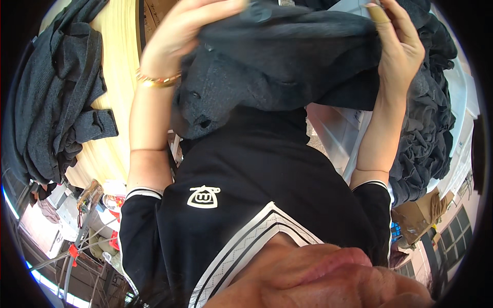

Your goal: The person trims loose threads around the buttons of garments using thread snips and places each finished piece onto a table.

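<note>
A dark grey knit cardigan (267,72) is stretched between my two hands, in front of my body. Its surface is partly smeared by motion, and small dark buttons show on its lower left part. My left hand (192,31), with a gold bracelet at the wrist, grips the cardigan's upper left side; some fingertips are hidden behind cloth or cut off by the frame's top. At the cardigan's right end, my right hand (398,43) holds the edge between thumb and fingers. A yellowish covering shows on the right thumb.
More dark grey knit garments (51,97) lie on a pale wooden table (115,51) at the left. To the right, a large heap of dark garments (423,133) fills a whitish plastic container (459,102). Metal rods and mixed items (82,226) stand at the lower left.
</note>
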`<state>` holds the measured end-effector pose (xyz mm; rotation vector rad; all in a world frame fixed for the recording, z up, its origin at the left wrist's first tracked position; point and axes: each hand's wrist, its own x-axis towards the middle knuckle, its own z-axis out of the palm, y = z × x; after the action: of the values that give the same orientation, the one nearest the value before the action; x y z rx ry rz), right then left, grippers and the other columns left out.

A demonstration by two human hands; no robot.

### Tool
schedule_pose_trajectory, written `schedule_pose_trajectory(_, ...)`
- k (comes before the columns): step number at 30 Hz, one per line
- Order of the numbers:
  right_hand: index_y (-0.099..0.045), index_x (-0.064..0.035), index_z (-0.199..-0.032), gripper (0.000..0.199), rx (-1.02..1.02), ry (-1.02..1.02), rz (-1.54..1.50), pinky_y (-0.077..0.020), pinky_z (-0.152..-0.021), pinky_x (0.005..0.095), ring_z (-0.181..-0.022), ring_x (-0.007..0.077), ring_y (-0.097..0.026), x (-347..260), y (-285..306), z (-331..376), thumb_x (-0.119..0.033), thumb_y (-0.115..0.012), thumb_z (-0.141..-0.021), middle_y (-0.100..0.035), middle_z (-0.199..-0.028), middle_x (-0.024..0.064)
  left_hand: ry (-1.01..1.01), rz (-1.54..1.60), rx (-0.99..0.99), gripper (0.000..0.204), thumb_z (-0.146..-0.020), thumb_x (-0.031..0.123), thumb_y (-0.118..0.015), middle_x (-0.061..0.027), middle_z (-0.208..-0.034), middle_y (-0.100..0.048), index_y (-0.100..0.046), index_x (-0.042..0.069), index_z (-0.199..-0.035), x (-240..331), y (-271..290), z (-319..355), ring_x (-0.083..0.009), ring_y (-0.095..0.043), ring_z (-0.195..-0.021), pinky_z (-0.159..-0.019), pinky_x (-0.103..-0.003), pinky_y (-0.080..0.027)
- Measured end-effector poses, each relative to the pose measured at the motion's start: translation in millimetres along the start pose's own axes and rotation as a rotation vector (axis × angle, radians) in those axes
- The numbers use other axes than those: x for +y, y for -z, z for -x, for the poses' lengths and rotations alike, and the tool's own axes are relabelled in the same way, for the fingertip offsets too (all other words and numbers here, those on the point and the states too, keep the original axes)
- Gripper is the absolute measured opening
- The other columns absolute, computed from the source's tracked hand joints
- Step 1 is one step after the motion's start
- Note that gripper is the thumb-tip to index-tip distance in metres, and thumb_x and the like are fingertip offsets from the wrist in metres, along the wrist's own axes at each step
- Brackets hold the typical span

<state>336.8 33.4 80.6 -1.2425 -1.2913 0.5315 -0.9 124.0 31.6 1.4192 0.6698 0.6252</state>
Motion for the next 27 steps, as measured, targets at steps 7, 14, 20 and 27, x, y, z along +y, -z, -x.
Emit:
schedule_pose_trajectory(7, -0.07, -0.001, -0.121, 0.029, 0.081, -0.196, -0.267, -0.0403, -0.064, 0.0148, -0.074, 0.0017, -0.057, -4.7, 11.2, 5.5, -0.012, -0.071, -0.095, -0.068, -0.093, -0.0031, -0.008, 0.187, -0.822, 0.026, -0.085, 0.026, -0.08, -0.0063, -0.073, -0.06, -0.075, 0.0, -0.083, 36.1, 17.6, 45.7, -0.0164, -0.054, -0.062, -0.057, -0.032, -0.039)
schedule_pose_trajectory(14, -0.069, -0.0013, -0.121, 0.03, 0.183, -0.297, -0.29, -0.039, -0.058, 0.0141, -0.068, 0.0017, -0.056, 19.6, 9.2, -6.2, -0.016, -0.071, -0.095, -0.068, -0.089, -0.0024, 0.135, -0.193, -0.865, 0.03, -0.097, 0.032, -0.067, -0.0035, -0.102, -0.065, -0.071, 0.003, -0.105, 14.3, -46.4, -12.0, -0.012, -0.061, -0.089, -0.078, -0.027, -0.049)
schedule_pose_trajectory(20, -0.07, -0.0027, -0.119, 0.028, 0.146, -0.36, -0.257, -0.037, -0.056, 0.0137, -0.063, 0.0009, -0.054, 39.1, 12.2, -11.2, -0.016, -0.071, -0.095, -0.067, -0.082, -0.0028, 0.136, -0.224, -0.303, 0.026, -0.101, 0.022, -0.061, -0.0003, -0.092, -0.069, -0.069, -0.001, -0.11, -39.0, -118.4, -138.9, -0.0086, -0.062, -0.082, -0.074, -0.025, -0.051)
schedule_pose_trajectory(27, -0.067, 0.0002, -0.128, 0.035, 0.171, -0.236, -0.13, -0.0444, -0.083, 0.0196, -0.099, 0.0083, -0.063, 28.3, 19.2, -7.5, -0.01, -0.069, -0.095, -0.069, -0.123, 0.0068, 0.378, -0.435, -0.507, 0.057, -0.094, 0.049, -0.066, -0.0082, -0.098, -0.07, -0.069, -0.006, -0.111, -9.6, -167.1, -122.4, -0.0169, -0.061, -0.091, -0.081, -0.033, -0.05)
